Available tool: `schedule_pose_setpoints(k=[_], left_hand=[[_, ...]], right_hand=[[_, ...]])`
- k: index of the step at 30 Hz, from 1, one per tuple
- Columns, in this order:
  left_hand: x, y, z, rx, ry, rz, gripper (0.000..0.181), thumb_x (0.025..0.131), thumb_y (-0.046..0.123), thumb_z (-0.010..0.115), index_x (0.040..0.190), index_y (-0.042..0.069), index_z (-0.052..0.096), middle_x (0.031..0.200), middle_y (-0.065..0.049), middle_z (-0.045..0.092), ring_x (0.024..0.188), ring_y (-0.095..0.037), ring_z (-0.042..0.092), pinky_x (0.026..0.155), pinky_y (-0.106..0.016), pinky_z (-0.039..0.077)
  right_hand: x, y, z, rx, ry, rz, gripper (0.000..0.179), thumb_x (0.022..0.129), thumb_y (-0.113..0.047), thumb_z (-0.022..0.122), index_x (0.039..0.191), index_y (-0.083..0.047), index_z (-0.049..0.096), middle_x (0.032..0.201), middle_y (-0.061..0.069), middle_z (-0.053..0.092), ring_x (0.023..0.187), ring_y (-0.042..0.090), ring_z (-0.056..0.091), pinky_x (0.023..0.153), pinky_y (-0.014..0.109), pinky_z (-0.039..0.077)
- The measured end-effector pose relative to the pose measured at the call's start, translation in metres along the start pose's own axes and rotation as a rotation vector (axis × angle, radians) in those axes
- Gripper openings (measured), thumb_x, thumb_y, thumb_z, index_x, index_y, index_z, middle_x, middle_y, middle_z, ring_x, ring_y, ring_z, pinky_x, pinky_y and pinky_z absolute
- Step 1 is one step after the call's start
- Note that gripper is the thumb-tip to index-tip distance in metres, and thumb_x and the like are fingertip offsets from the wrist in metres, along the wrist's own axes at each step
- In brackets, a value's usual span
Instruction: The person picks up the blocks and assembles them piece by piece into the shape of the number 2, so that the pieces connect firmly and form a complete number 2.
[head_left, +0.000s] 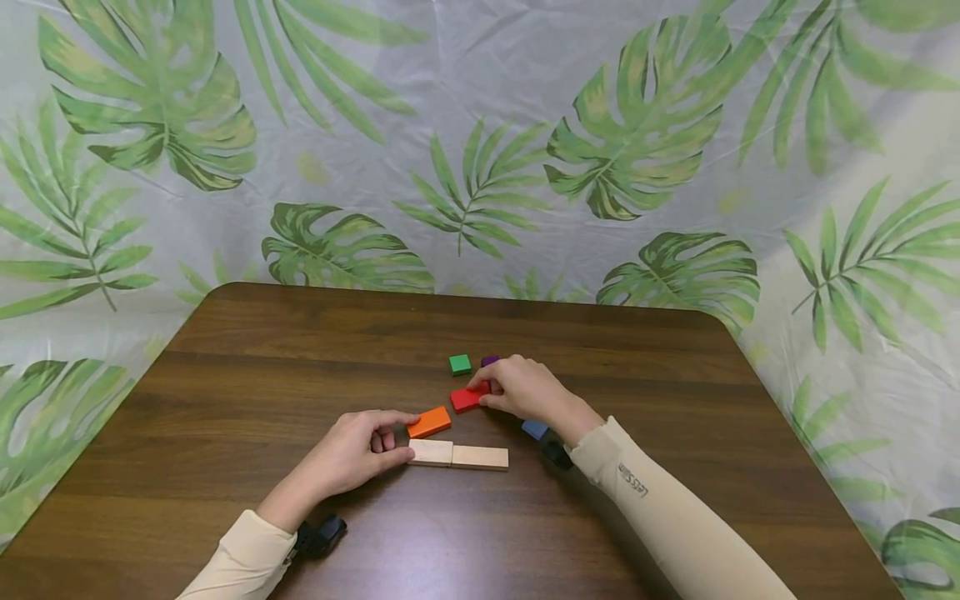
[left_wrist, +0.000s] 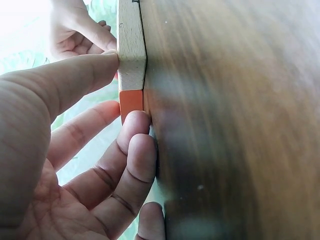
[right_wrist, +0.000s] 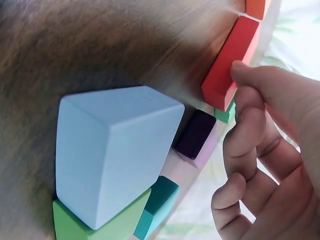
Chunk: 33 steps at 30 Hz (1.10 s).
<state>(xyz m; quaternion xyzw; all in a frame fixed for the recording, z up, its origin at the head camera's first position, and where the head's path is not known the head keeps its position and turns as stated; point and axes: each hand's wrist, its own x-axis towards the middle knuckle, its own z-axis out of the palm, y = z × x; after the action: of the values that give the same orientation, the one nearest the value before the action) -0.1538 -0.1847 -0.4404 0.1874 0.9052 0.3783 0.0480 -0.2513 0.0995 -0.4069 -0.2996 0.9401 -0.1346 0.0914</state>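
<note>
Pinching the red block [head_left: 463, 401] on the desk [head_left: 300, 350], the right grip [head_left: 528, 387] could, by overshooting, knock the nearby orange block [head_left: 430, 423] askew; the left grip [head_left: 351, 450] touches that and a wood block [head_left: 431, 452], whether clamped I cannot tell.

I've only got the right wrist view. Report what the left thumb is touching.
Observer: The left hand has its thumb against the end of a pale wooden block.
Operator: Tell me whether that block lies alone.
Observer: No, a second pale block lies end to end with it, on its right in the head view.
Operator: Place that pair for me against the orange block at my top edge.
Observer: Both lie on the orange block's near side, closer to the person.
</note>
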Motion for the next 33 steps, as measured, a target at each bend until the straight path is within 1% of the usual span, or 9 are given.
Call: schedule_pose_setpoints(k=[8,15,22,33], left_hand=[[-0.0002,0.0011,0.0001,0.0,0.001,-0.006,0.042,0.093,0.022,0.085,0.133,0.013,0.076,0.079,0.005,0.061,0.063,-0.006,0.052,0.057,-0.022,0.045],[-0.0003,0.0029,-0.0005,-0.005,-0.003,-0.012,0.042,0.093,0.022,0.085,0.134,0.013,0.076,0.079,0.005,0.061,0.063,-0.006,0.052,0.057,-0.023,0.044],[-0.0007,0.0022,-0.0003,-0.013,-0.008,-0.009,0.043,0.093,0.023,0.085,0.134,0.013,0.076,0.079,0.005,0.061,0.063,-0.006,0.052,0.057,-0.023,0.044],[-0.0011,0.0015,0.0003,-0.014,-0.004,-0.002,0.043,0.093,0.023,0.085,0.134,0.013,0.076,0.079,0.005,0.062,0.064,-0.006,0.052,0.057,-0.023,0.044]], right_hand=[[-0.0037,-0.0039,0.0005,0.01,-0.02,-0.035,0.026,0.099,-0.025,0.08,0.125,-0.023,0.081,0.074,-0.005,0.056,0.065,0.01,0.046,0.059,0.024,0.037],[-0.0051,-0.0054,0.0018,0.02,-0.015,-0.059,0.025,0.099,-0.024,0.08,0.123,-0.024,0.081,0.075,-0.005,0.057,0.065,0.01,0.046,0.059,0.023,0.036],[-0.0057,-0.0081,0.0014,0.038,-0.039,-0.052,0.026,0.099,-0.022,0.08,0.125,-0.023,0.081,0.073,-0.004,0.055,0.064,0.011,0.045,0.058,0.023,0.034],[-0.0056,-0.0086,0.0019,0.041,-0.046,-0.041,0.026,0.099,-0.022,0.08,0.125,-0.023,0.08,0.075,-0.005,0.059,0.067,0.011,0.048,0.059,0.023,0.037]])
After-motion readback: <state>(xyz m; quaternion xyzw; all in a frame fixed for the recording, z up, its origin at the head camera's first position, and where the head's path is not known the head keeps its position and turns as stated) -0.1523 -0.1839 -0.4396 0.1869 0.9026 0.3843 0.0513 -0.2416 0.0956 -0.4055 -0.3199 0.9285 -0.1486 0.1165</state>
